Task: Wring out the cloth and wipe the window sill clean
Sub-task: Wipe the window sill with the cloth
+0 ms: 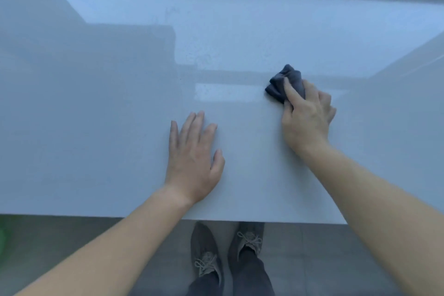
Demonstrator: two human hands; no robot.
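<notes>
a bunched dark cloth (286,84) is gripped by the right hand (307,118) on the glossy window sill (96,103); the left hand (194,156) is laid flat beside it, fingers straight and slightly apart

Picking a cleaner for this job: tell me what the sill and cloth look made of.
Sill: hard, glossy pale slab, perhaps polished stone or lacquered board; it mirrors bright light and carries what look like fine droplets.
Cloth: dark grey soft fabric, possibly microfibre; it bunches in matte folds under the right hand.
</notes>
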